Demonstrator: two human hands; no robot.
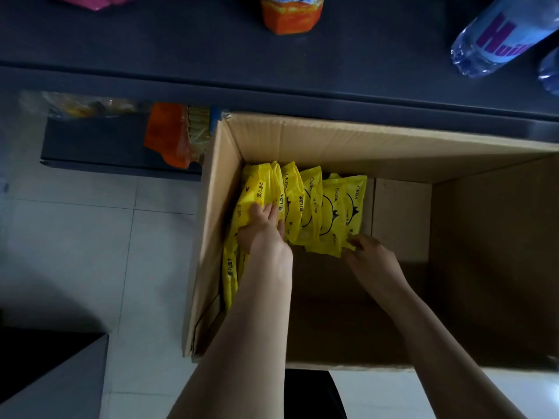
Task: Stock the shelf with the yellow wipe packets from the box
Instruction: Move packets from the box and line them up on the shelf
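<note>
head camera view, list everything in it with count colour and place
yellow plastic wipe packets: at least six, yellow, upright in the box's far left corner
brown cardboard box: one, brown, open, below the shelf edge
dark flat shelf: one, dark blue-grey, across the top
orange-labelled container: one, orange, shelf top centre
clear blue plastic water bottles: two, blue, shelf top right
pink packet: one, pink, shelf top left
orange snack bag: one, orange, lower shelf left of box
left hand: one, gripping the leftmost packets
right hand: one, pinching the rightmost packet
</note>
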